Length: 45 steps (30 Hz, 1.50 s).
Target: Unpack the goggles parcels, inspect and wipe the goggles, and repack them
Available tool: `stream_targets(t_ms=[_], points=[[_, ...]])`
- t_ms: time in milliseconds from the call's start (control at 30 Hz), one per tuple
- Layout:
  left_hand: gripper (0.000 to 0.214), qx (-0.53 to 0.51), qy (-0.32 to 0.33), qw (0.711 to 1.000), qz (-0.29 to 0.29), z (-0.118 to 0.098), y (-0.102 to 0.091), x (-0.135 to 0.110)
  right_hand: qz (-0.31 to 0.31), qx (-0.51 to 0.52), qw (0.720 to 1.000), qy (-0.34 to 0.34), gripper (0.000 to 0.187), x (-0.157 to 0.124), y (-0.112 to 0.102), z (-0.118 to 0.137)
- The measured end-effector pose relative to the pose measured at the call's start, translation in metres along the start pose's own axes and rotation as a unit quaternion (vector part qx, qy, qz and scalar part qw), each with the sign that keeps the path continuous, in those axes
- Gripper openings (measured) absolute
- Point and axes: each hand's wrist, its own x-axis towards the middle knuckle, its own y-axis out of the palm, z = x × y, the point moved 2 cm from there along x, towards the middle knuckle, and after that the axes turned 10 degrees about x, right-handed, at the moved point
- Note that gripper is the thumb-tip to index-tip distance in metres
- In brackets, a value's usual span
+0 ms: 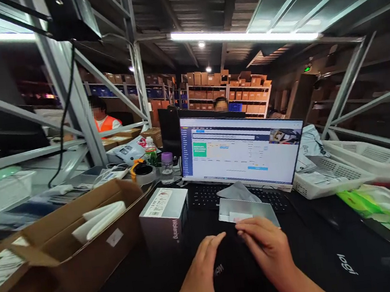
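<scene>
Thumb and fingers apart, my left hand (201,266) lies against a dark surface with pale "Wak" lettering (219,270), seemingly a box whose edges blend into the black mat. My right hand (269,246) is closed in a pinch; what is between its fingertips is too small to make out. Just beyond those fingertips is a flat silver panel (260,211) with a small white and pinkish patch on it. I cannot tell whether that panel belongs to the dark box. To the left stands a silver-topped "Wakening" box (165,220) with a barcode label.
An open cardboard box (101,247) holding white foam sits at left. Behind my hands are a keyboard (204,197), a clear plastic bag (239,191) and a lit monitor (241,149). White baskets (333,174) stand right. Tape (143,171) and bottles (167,168) are near the monitor. Two people are beyond.
</scene>
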Motion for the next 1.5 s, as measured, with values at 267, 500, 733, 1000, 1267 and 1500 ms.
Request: stream_targets(t_ms=[267, 500, 733, 1000, 1267, 1500], points=[[0.081, -0.242, -0.141, 0.958, 0.055, 0.010, 0.005, 0.008, 0.007, -0.015, 1.000, -0.008, 0.015, -0.002, -0.016, 0.007], [0.086, -0.388, -0.311, 0.866, -0.052, 0.008, -0.009, 0.020, 0.170, -0.045, 0.962, -0.207, 0.013, -0.030, 0.008, 0.039], [0.056, -0.609, -0.497, 0.619, -0.006, -0.002, -0.027, 0.034, 0.297, -0.095, 0.937, -0.158, 0.016, -0.105, 0.067, 0.020], [0.054, -0.622, -0.538, 0.568, -0.042, 0.001, -0.023, 0.039, 0.438, -0.155, 0.876, -0.127, 0.015, -0.096, 0.077, 0.007], [0.052, -0.610, -0.517, 0.599, -0.040, 0.010, -0.017, 0.044, 0.427, -0.022, 0.894, 0.137, 0.022, -0.047, 0.036, 0.021], [0.061, -0.610, -0.452, 0.648, -0.064, 0.014, -0.008, 0.038, 0.217, 0.173, 0.934, 0.226, 0.045, -0.035, 0.020, 0.033]])
